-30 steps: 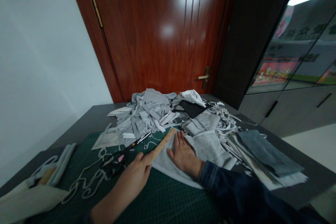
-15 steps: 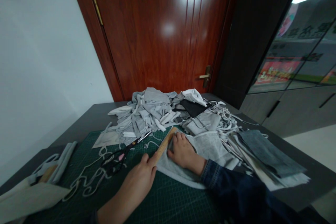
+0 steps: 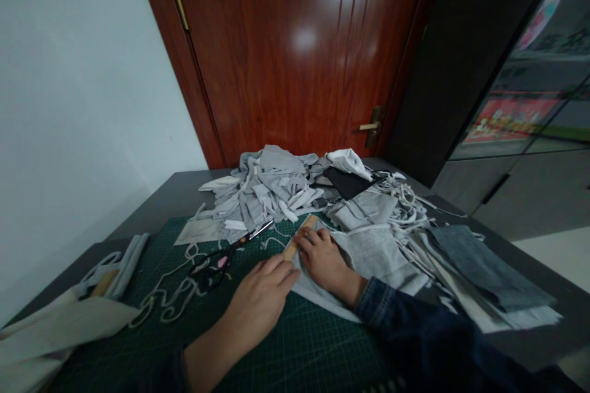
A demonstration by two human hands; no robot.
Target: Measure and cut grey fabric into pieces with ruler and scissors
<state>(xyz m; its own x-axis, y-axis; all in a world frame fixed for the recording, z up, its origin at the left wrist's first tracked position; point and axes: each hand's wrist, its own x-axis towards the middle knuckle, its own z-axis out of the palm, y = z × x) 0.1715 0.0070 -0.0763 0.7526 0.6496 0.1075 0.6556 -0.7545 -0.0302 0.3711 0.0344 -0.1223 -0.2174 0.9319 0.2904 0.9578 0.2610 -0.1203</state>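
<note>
A wooden ruler lies slanted along the edge of a piece of light grey fabric. My left hand is closed over the ruler's near end, its fingers bent across the wood. Farther up, my right hand rests on the fabric with its curled fingertips on the ruler; its thumb is partly hidden. Beneath them is a green cutting mat. Black-handled scissors lie to the left of the ruler, blades pointing away, apart from both hands.
Behind the hands rises a heap of grey fabric scraps, with a black cloth piece beside it. Folded dark grey fabric is stacked at right. Loose cords and pale cloth lie left. A wooden door stands behind.
My right hand's fingertips have shifted from the fabric onto the ruler. My left hand has moved forward, with more fingers over the ruler. The view has turned slightly left.
</note>
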